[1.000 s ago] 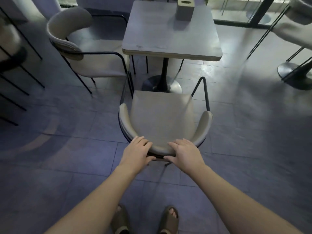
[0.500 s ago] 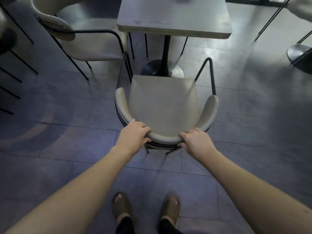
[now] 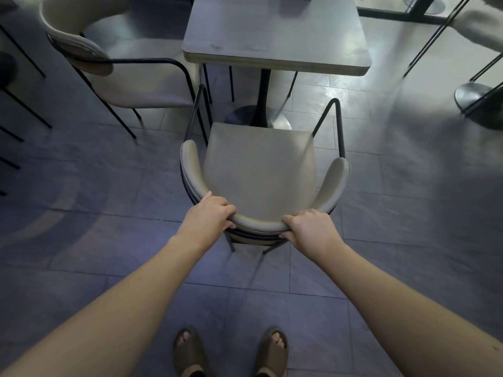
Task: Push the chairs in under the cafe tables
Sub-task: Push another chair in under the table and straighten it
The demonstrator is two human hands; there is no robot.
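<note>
The person stands behind a beige chair (image 3: pixel 260 175) and holds its curved backrest with both hands. The left hand (image 3: pixel 208 214) grips the left part of the backrest; its fingers (image 3: pixel 224 206) are closed over the top edge and the thumb goes under the rim. The right hand (image 3: pixel 309 227) grips the right part in the same manner, with its fingers (image 3: pixel 292 220) curled over the padded edge. Both arms are stretched forward, nearly straight.

The chair faces a square grey table (image 3: pixel 275 36) that stands on one dark central post with a round metal base (image 3: pixel 257 118). The front edge of the seat lies near this base, just before the table edge in the view, so most of the seat is not under the table top. The black metal armrests of the chair rise at both sides of the seat toward the table.

A second beige chair (image 3: pixel 117 66) stands at the left side of the table, turned at an angle, its seat close to the table corner. At the far right, the base and thin legs of other furniture (image 3: pixel 476 96) are seen on the floor. The floor (image 3: pixel 81 240) is made of grey tiles. Two feet in dark sandals (image 3: pixel 231 352) stand at the bottom of the view, behind the chair.
</note>
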